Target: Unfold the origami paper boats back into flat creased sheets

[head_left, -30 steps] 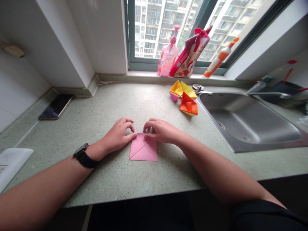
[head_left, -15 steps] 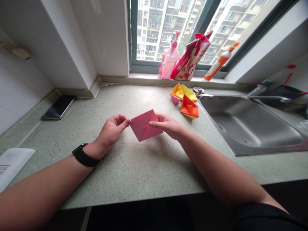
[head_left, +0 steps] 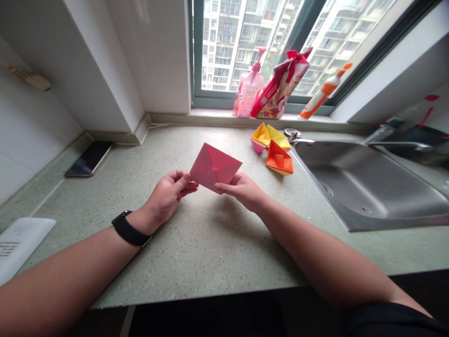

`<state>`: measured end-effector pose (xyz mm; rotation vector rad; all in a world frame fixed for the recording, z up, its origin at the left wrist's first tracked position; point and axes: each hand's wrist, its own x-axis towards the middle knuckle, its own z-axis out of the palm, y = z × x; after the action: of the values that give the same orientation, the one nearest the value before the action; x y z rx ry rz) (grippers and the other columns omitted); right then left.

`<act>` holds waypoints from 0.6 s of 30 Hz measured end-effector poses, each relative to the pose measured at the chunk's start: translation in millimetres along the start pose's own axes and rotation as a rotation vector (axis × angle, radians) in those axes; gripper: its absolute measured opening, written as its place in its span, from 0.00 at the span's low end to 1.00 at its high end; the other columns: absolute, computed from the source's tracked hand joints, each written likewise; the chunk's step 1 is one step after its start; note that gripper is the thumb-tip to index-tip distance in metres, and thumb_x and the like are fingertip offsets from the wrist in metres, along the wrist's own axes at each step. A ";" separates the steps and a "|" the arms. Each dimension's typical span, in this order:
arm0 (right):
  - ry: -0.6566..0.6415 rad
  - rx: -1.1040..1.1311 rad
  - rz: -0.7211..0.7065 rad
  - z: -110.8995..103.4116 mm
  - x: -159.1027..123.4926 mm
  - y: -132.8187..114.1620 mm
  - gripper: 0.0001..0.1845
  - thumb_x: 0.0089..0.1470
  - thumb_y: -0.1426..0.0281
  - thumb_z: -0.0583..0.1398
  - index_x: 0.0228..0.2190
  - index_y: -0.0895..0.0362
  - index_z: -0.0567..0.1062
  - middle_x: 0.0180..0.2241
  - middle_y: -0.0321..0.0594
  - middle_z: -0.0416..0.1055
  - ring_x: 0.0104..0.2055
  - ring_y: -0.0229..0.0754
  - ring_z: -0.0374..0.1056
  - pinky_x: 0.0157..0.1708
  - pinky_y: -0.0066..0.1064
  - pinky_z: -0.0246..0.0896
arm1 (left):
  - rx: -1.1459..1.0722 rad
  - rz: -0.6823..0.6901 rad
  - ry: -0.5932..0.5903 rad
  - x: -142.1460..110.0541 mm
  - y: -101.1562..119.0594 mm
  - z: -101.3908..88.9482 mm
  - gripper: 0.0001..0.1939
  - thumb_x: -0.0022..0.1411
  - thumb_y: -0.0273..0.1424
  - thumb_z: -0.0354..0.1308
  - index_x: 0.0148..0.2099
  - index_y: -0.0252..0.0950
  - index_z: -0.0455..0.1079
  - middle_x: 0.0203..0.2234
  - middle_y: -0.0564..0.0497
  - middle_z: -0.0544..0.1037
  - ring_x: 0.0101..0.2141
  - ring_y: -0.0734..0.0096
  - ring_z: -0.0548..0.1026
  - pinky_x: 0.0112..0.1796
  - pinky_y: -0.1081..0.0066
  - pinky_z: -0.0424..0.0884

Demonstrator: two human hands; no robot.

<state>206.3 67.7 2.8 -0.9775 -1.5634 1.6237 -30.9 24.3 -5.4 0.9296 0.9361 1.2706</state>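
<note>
A pink sheet of folded origami paper (head_left: 214, 164) is held up above the counter, its creases meeting near the middle. My left hand (head_left: 170, 191), with a black watch on its wrist, pinches the paper's left corner between thumb and fingers. At the lower right edge, my right hand (head_left: 242, 189) grips the paper with the thumb in front and the fingers hidden behind. Beyond the right hand sit folded paper boats: an orange one (head_left: 279, 158), a yellow one (head_left: 278, 137) and an orange-yellow one with a pink underside (head_left: 260, 136).
A steel sink (head_left: 372, 187) is set into the speckled counter (head_left: 196, 262) at right. At left lie a phone (head_left: 89, 158) and a white device (head_left: 24, 248). A pink pump bottle (head_left: 248, 91), a red bag (head_left: 278, 89) and an orange-white bottle (head_left: 322, 93) stand on the windowsill.
The pink paper has turned and tilted, its top corner shifting up and left. My right hand has moved slightly down along its edge; the left hand still holds the left corner.
</note>
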 end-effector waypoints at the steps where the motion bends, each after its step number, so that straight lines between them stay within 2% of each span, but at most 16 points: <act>1: 0.040 -0.009 -0.034 1.4 0.4 1.7 0.23 0.47 0.51 0.76 0.37 0.56 0.85 0.36 0.41 0.81 0.38 0.44 0.73 0.42 0.37 0.70 | 0.035 -0.002 -0.018 -0.6 -0.6 0.7 0.24 0.58 0.49 0.76 0.39 0.37 0.70 0.32 0.52 0.80 0.34 0.68 0.81 0.46 0.63 0.79; 4: 0.151 -0.091 -0.169 1.6 -0.9 1.3 0.22 0.52 0.49 0.72 0.38 0.54 0.86 0.41 0.43 0.82 0.44 0.48 0.75 0.48 0.42 0.71 | 0.203 0.082 -0.008 -0.8 -2.6 -0.2 0.24 0.63 0.53 0.71 0.40 0.37 0.71 0.35 0.50 0.79 0.38 0.66 0.80 0.46 0.62 0.78; 6: 0.231 -0.295 -0.280 -0.5 -4.2 -3.4 0.18 0.58 0.52 0.69 0.40 0.52 0.86 0.44 0.43 0.82 0.46 0.49 0.75 0.52 0.43 0.70 | 0.332 0.200 0.030 0.0 -3.0 -3.7 0.25 0.65 0.54 0.68 0.47 0.38 0.71 0.43 0.47 0.78 0.45 0.63 0.79 0.49 0.61 0.77; 9: 0.306 -0.690 -0.400 -3.5 -10.2 -11.5 0.12 0.66 0.59 0.64 0.44 0.48 0.87 0.45 0.43 0.81 0.47 0.49 0.74 0.53 0.43 0.68 | 0.561 0.446 0.098 -1.1 -1.1 -9.0 0.34 0.63 0.54 0.71 0.61 0.44 0.64 0.58 0.43 0.73 0.58 0.55 0.75 0.58 0.55 0.73; 11: 0.290 -0.875 -0.442 -4.0 -13.0 -14.3 0.13 0.68 0.63 0.63 0.48 0.44 0.87 0.46 0.43 0.81 0.49 0.49 0.73 0.54 0.44 0.67 | 0.778 0.642 0.130 -6.0 1.8 -9.3 0.40 0.61 0.54 0.72 0.66 0.46 0.60 0.64 0.42 0.69 0.64 0.50 0.70 0.64 0.50 0.68; 14: 0.219 -1.060 -0.479 -3.0 -14.7 -13.3 0.15 0.70 0.65 0.61 0.51 0.42 0.86 0.48 0.44 0.80 0.50 0.50 0.71 0.55 0.45 0.66 | 1.108 0.868 0.064 -18.1 5.9 -4.5 0.34 0.66 0.48 0.70 0.67 0.46 0.62 0.60 0.43 0.72 0.61 0.49 0.70 0.64 0.48 0.66; 16: 0.183 -1.150 -0.514 -2.1 -14.8 -9.9 0.15 0.71 0.66 0.60 0.52 0.41 0.85 0.48 0.43 0.81 0.49 0.49 0.71 0.54 0.45 0.66 | 1.248 0.944 -0.030 -25.3 7.4 -0.5 0.26 0.71 0.42 0.67 0.65 0.46 0.65 0.55 0.44 0.76 0.55 0.52 0.73 0.59 0.51 0.68; 18: 0.183 -1.207 -0.607 -1.9 -14.2 -5.1 0.15 0.71 0.67 0.61 0.52 0.41 0.85 0.47 0.41 0.81 0.47 0.48 0.70 0.51 0.43 0.66 | 1.341 0.977 -0.096 -28.5 8.2 1.4 0.19 0.74 0.35 0.62 0.63 0.45 0.68 0.51 0.46 0.78 0.50 0.55 0.74 0.54 0.55 0.68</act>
<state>214.8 56.6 8.8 -0.9735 -2.3886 0.0626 -34.3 -3.5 4.3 2.7071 1.3003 1.2234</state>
